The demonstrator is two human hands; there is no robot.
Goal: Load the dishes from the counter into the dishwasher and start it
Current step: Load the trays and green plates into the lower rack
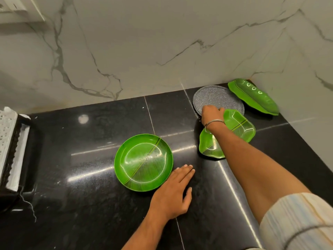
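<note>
The left hand point(175, 191) is lying flat on the black counter point(90, 177), fingers straight and together, its fingertips just beside the rim of the round green plate point(143, 162). The right hand point(211, 112) is reaching far across to the grey plate point(214, 97) near the corner, its fingers curling down over that plate's near edge; whether they are actually gripping it I cannot tell. A thin bangle point(214, 122) is sitting on the right wrist. The right forearm is passing over two green leaf-shaped dishes point(239, 123), which are lying close together in front of the grey plate. A long green leaf tray point(253, 96) is resting in the corner, against the marble wall point(144, 51), touching the grey plate's far side.
</note>
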